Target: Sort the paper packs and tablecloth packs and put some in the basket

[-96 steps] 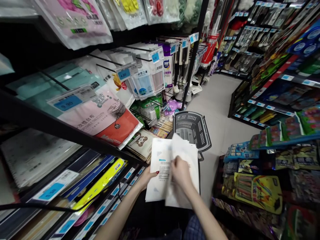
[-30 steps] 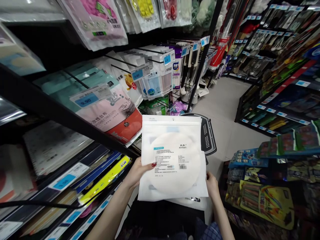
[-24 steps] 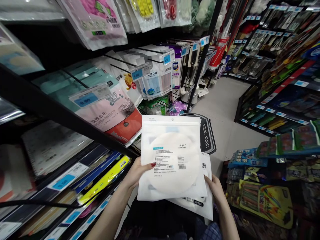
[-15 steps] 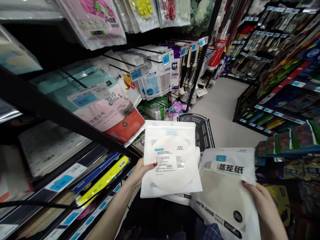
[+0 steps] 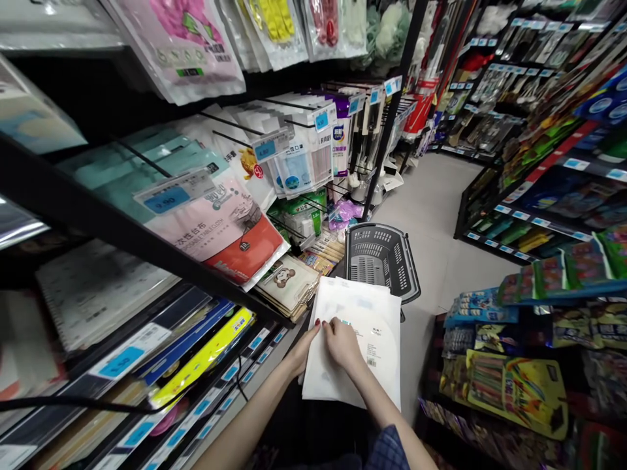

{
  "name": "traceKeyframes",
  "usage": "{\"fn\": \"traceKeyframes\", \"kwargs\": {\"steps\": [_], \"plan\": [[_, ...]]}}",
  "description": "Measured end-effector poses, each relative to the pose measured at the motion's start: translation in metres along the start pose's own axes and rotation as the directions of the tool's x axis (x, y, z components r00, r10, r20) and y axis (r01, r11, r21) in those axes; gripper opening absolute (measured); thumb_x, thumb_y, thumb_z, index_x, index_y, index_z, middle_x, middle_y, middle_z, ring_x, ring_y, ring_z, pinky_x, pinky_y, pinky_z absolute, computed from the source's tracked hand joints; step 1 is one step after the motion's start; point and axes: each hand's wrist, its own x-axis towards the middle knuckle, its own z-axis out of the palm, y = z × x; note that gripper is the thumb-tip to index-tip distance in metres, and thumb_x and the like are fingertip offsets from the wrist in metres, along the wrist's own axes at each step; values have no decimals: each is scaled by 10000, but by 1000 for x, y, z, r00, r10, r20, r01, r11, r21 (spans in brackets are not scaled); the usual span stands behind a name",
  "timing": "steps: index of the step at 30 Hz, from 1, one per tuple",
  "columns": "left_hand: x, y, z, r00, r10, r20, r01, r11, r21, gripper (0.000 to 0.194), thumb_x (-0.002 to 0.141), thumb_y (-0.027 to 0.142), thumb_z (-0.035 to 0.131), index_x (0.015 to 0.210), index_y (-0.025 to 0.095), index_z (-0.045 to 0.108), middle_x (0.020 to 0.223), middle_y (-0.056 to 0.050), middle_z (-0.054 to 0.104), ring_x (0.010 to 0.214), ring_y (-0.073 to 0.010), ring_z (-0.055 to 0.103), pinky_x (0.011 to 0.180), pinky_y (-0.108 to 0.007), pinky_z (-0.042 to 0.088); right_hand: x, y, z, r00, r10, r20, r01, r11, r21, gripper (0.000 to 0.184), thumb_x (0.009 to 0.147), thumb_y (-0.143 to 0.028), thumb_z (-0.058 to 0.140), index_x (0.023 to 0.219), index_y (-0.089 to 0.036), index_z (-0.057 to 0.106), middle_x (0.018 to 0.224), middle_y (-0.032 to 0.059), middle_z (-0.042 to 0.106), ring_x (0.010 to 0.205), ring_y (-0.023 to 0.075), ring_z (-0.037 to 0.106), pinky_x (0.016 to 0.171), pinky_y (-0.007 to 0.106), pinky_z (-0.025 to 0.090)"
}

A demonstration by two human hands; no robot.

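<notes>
In front of me is a small stack of white steamer-paper packets (image 5: 377, 378), printed back face up, with a round sheet showing through the film. My left hand (image 5: 301, 352) grips the stack by its left edge, thumb on top and the other fingers hidden beneath. Lying across the front, my right hand (image 5: 341, 344) has its fingers bent and closed at the same left edge, close to the left thumb. How much of the stack it pinches is hidden. Just beyond the packets, a grey shopping basket (image 5: 406, 261) is partly covered by their top edge.
At left, a shelf rack holds disposable tablecloth packs (image 5: 220, 222), mask packs (image 5: 298, 163) and a yellow boxed item (image 5: 210, 356). Its black post (image 5: 386, 124) slants beside the basket. Snack bags (image 5: 514, 391) line the right. Grey floor (image 5: 435, 196) runs down the aisle.
My right hand has brought its packet leftward from the right side onto the others. The packets now form one stack, lower in view, and both hands meet at its left edge. More of the basket shows.
</notes>
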Motion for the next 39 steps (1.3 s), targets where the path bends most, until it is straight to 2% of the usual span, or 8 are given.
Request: {"fn": "traceKeyframes", "kwargs": {"steps": [5, 9, 15, 21, 30, 33, 36, 39], "plan": [[0, 0, 1, 998, 39, 43, -43, 995, 89, 529, 611, 283, 707, 1078, 79, 566, 992, -178, 637, 937, -288, 588, 865, -401, 424, -19, 64, -1, 917, -112, -383, -12, 952, -306, 539, 825, -442, 342, 1242, -105, 396, 1309, 160, 369, 1230, 324, 243, 962, 466, 196], [1, 1, 4, 997, 42, 59, -48, 993, 110, 587, 578, 260, 730, 1105, 74, 551, 1013, -190, 625, 987, -300, 561, 903, -417, 392, -25, 101, 18, 922, -232, -309, 83, 900, -428, 628, 827, -452, 334, 1348, -121, 219, 1424, 115, 124, 1299, 299, 23, 1012, 489, 84], [0, 3, 3, 997, 23, 76, -31, 994, 105, 559, 587, 178, 717, 1108, 65, 547, 1030, -190, 617, 980, -289, 566, 922, -400, 378, -13, 96, 26, 895, -379, -235, 237, 850, -471, 608, 841, -447, 313, 1360, -156, 191, 1429, 75, 111, 1305, 270, 15, 1032, 472, 83], [-3, 8, 6, 993, -47, 108, 45, 999, 15, 532, 631, 203, 680, 1122, 59, 534, 1037, -200, 612, 961, -302, 574, 891, -419, 403, -9, 94, 24, 890, -392, -233, 249, 845, -473, 611, 839, -455, 320, 1361, -166, 190, 1428, 73, 114, 1305, 270, 31, 1032, 486, 78], [5, -1, 7, 996, 91, 5, -89, 964, 249, 552, 525, 218, 743, 1033, 69, 587, 984, -168, 643, 991, -312, 553, 865, -421, 418, -10, 97, 25, 866, -400, -300, 300, 896, -328, 538, 843, -386, 343, 1322, -149, 281, 1400, 109, 218, 1295, 267, 107, 1018, 478, 139], [2, 0, 10, 988, 155, -2, -146, 936, 321, 502, 556, 262, 724, 1007, 77, 601, 1000, -160, 638, 984, -312, 556, 850, -419, 424, -10, 110, 14, 834, -274, -479, 253, 961, -111, 436, 847, -321, 312, 1230, -130, 394, 1301, 144, 366, 1222, 249, 288, 976, 448, 244], [-6, 10, 13, 978, 207, 34, -206, 918, 339, 451, 588, 288, 703, 978, 80, 613, 996, -155, 641, 943, -312, 577, 834, -424, 432, -11, 132, -4, 770, 14, -638, 74, 991, 112, 402, 834, -338, 303, 1093, -89, 484, 1105, 181, 496, 1052, 258, 449, 879, 406, 347], [-19, 31, 19, 965, 261, 14, -251, 909, 332, 407, 596, 285, 700, 939, 81, 624, 996, -153, 641, 919, -316, 586, 819, -427, 440, -16, 154, -19, 812, 201, -548, -125, 977, 174, 421, 823, -388, 302, 1028, -84, 508, 976, 176, 549, 904, 264, 526, 766, 366, 394]]}}
